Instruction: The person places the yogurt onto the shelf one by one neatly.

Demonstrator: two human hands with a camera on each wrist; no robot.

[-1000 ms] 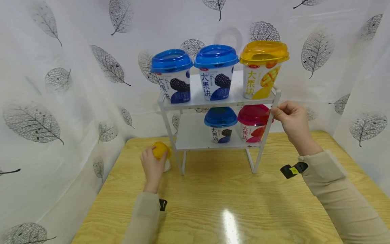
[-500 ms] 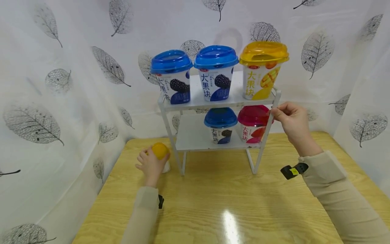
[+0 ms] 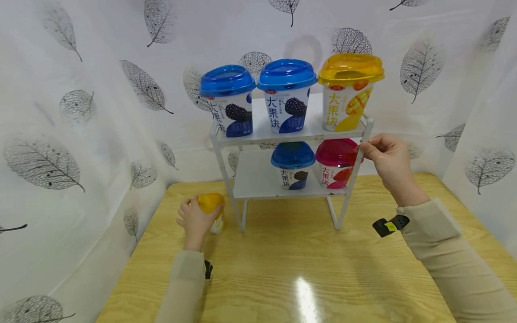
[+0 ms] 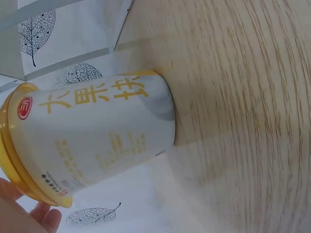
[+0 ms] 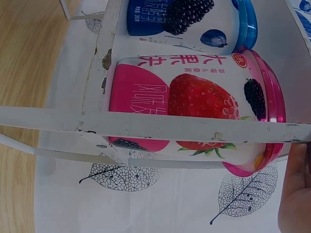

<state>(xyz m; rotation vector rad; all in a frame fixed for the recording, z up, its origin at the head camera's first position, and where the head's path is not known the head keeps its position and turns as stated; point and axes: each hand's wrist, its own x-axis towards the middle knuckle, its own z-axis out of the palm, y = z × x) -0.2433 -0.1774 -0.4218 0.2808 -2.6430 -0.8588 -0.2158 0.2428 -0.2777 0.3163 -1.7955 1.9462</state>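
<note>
In the head view my left hand [image 3: 196, 223] grips the lid of a yellow-lidded yogurt cup [image 3: 216, 224] left of the rack, thumb on the lid's right side. The left wrist view shows this cup's white side [image 4: 97, 131] with yellow print, its base at the tabletop. My right hand [image 3: 388, 162] pinches the right front upright of a white two-tier metal rack [image 3: 254, 179]. Beside that upright, on the lower shelf, stands a pink-lidded strawberry yogurt cup [image 5: 194, 97]. A blue-lidded blackberry cup [image 3: 292, 166] stands to its left.
On the upper shelf stand two blue-lidded cups, a left one [image 3: 232, 105] and a middle one [image 3: 286, 101], and a yellow-lidded cup [image 3: 347, 96] at the right. Wooden tabletop [image 3: 262, 273] lies in front. A leaf-patterned curtain [image 3: 101, 148] hangs behind and beside.
My left hand has shifted slightly left and towards me, its outer fingers spreading. The yellow-lidded cup has come slightly nearer and turned, showing more print. My right hand stays on the upright.
</note>
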